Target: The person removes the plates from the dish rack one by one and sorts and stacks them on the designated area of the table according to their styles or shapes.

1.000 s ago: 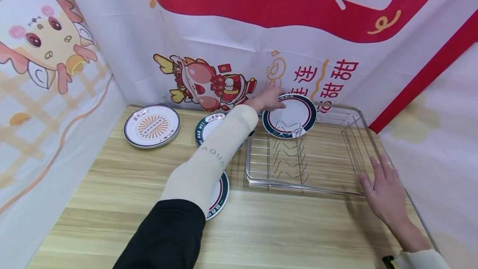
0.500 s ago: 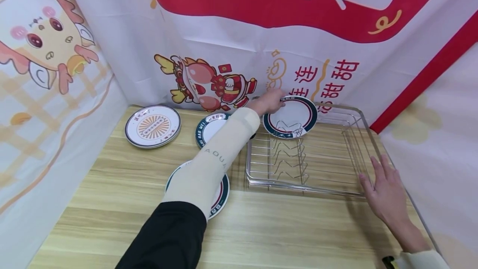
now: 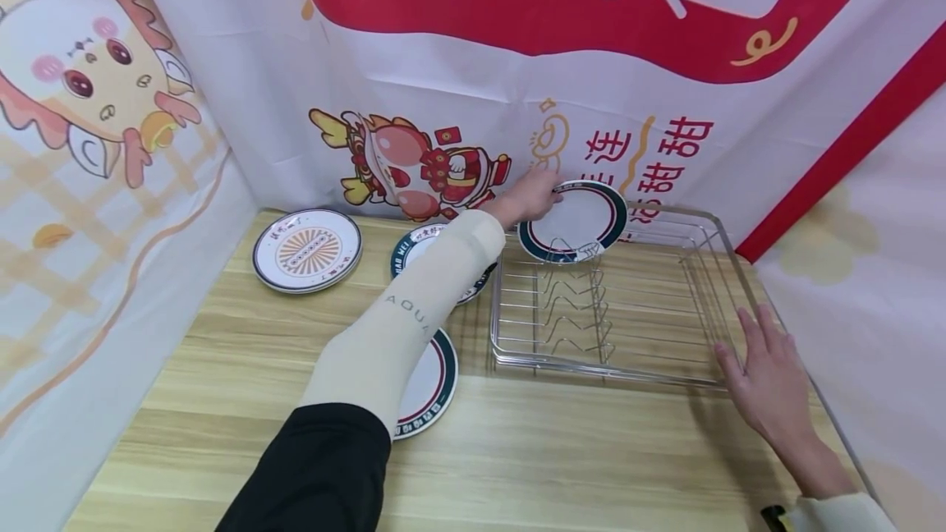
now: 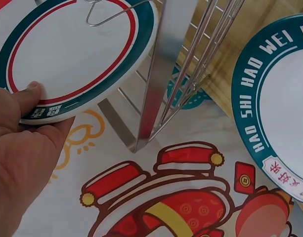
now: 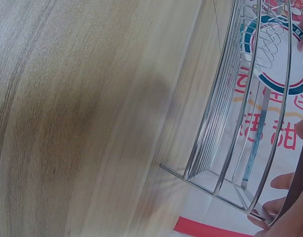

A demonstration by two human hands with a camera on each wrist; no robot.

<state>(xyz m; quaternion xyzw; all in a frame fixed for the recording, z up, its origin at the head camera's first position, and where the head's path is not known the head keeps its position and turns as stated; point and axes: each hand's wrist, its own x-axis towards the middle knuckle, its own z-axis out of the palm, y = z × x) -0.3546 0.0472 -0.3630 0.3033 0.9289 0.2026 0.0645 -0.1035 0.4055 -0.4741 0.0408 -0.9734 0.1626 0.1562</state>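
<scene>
My left hand (image 3: pixel 530 194) pinches the edge of a white plate (image 3: pixel 580 224) with a dark green rim and a red ring. In the left wrist view, the thumb (image 4: pixel 30 96) lies on the plate's face and the other fingers are behind it. The plate is tilted up at the back left of a wire dish rack (image 3: pixel 621 373), by its zigzag dividers. Whether its lower edge rests on the wires, I cannot tell. At the rack's right side my right hand (image 3: pixel 764 376) touches the frame, its fingers extended and spread.
Left of the rack, a green-rimmed plate (image 3: pixel 402 257) lies on the wooden table (image 3: pixel 562 450), partly under the left sleeve. Nearer me is another green-rimmed plate (image 3: pixel 436 392). A stack of plates with an orange sunburst (image 3: pixel 306 251) sits at back left. A printed cloth hangs behind.
The held plate has risen slightly in the head view, still in my left hand's grip. My right hand keeps its place at the rack's side.
</scene>
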